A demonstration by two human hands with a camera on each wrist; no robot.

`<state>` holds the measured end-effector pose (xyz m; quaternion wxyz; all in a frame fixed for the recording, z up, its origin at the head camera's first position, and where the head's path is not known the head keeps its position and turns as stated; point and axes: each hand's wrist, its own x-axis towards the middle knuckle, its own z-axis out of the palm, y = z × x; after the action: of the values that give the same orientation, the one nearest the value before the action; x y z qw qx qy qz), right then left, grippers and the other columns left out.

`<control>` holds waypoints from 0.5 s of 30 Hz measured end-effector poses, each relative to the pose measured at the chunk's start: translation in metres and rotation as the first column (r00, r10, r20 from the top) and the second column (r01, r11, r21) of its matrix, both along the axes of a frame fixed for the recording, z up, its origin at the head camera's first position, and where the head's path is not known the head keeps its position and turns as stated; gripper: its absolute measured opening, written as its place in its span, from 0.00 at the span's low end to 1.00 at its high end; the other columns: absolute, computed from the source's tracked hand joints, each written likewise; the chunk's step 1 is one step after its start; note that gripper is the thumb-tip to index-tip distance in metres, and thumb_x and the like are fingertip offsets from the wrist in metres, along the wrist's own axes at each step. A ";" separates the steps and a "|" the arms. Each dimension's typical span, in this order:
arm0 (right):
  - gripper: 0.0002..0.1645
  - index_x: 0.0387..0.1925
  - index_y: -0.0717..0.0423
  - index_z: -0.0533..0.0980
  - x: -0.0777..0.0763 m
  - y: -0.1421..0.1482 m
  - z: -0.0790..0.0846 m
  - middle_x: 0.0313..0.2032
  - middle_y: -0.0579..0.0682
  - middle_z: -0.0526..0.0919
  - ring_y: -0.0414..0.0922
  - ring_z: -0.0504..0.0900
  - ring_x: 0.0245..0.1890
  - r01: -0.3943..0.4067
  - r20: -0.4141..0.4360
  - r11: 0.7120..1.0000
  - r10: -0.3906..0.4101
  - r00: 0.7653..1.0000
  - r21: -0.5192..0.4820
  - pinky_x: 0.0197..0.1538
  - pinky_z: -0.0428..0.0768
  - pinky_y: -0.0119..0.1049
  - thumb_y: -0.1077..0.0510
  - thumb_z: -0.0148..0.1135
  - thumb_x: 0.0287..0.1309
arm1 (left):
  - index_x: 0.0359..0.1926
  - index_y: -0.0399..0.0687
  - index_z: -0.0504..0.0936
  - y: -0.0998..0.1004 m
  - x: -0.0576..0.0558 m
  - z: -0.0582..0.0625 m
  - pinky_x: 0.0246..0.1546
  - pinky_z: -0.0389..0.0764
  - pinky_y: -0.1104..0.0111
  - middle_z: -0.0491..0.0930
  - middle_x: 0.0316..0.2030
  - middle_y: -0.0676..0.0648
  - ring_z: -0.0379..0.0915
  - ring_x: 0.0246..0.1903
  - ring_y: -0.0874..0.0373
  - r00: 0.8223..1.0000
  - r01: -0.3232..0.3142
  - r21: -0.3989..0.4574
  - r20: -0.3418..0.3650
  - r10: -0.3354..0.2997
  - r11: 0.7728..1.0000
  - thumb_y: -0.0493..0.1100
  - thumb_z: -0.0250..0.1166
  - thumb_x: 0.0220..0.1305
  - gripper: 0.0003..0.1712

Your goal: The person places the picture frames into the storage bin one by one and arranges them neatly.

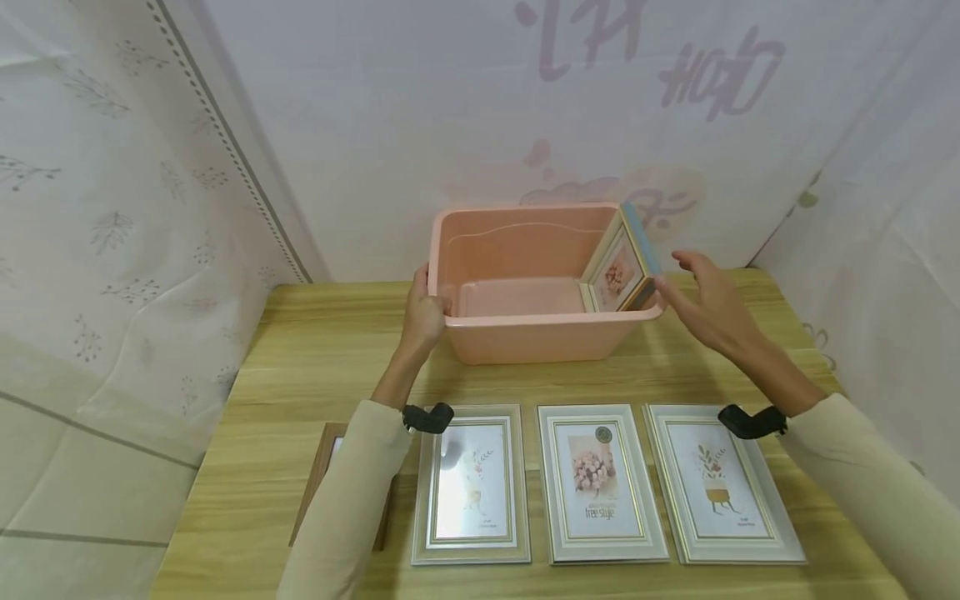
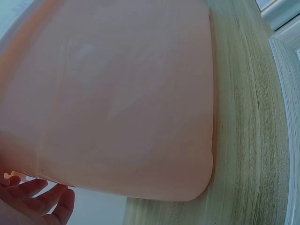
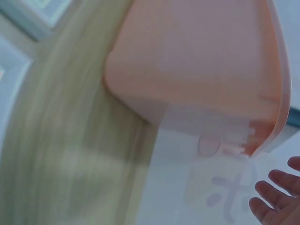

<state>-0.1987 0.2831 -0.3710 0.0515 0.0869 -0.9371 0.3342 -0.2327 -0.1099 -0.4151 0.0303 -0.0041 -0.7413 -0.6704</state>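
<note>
A pink plastic bin (image 1: 528, 340) stands at the back of the wooden table. My left hand (image 1: 424, 312) grips its left rim, and in the left wrist view the fingers curl at the bin's edge. Upright against the bin's right end leans a picture frame (image 1: 618, 271) with a pink flower print, a blue edge (image 1: 640, 237) showing behind it. My right hand (image 1: 712, 308) is beside the bin's right rim, fingers spread and holding nothing, its thumb close to the frame's corner. Spread fingers (image 3: 274, 194) also show past the rim in the right wrist view.
In front of the bin lie a silver-gold picture frame (image 1: 513, 500), a white one with flowers (image 1: 652, 525) and another white one (image 1: 780, 533). A brown frame (image 1: 315, 479) is partly under my left sleeve. Printed cloth (image 1: 375, 125) hangs behind the table.
</note>
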 end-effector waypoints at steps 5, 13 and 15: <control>0.42 0.74 0.62 0.56 0.012 0.017 -0.008 0.70 0.68 0.61 0.68 0.61 0.67 -0.010 0.027 1.000 0.010 1.000 0.025 0.62 0.60 0.68 0.42 0.50 0.70 | 0.75 0.37 0.53 0.000 0.000 0.002 0.58 0.66 0.54 0.64 0.66 0.30 0.63 0.55 0.43 1.000 0.004 -0.008 0.006 -0.004 1.000 0.25 0.47 0.47 0.48; 0.38 0.69 0.68 0.62 0.033 0.046 -0.038 0.66 0.71 0.67 0.69 0.65 0.64 -0.109 0.067 0.989 0.103 0.992 0.103 0.60 0.63 0.67 0.47 0.56 0.69 | 0.75 0.37 0.53 0.000 0.000 0.002 0.60 0.65 0.54 0.63 0.67 0.31 0.63 0.55 0.47 1.000 0.003 -0.010 -0.001 -0.003 1.000 0.25 0.47 0.46 0.49; 0.39 0.70 0.68 0.61 0.040 0.053 -0.043 0.67 0.71 0.66 0.70 0.63 0.65 -0.136 0.126 0.983 0.121 0.985 0.122 0.60 0.61 0.69 0.46 0.56 0.68 | 0.74 0.37 0.54 0.000 0.001 0.001 0.59 0.65 0.54 0.64 0.67 0.31 0.63 0.54 0.46 1.000 0.002 -0.009 -0.001 -0.002 1.000 0.25 0.47 0.46 0.48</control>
<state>-0.1585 0.3359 -0.4141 -0.0315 0.1306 -0.9506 0.2797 -0.2321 -0.1094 -0.4137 0.0300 -0.0056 -0.7442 -0.6672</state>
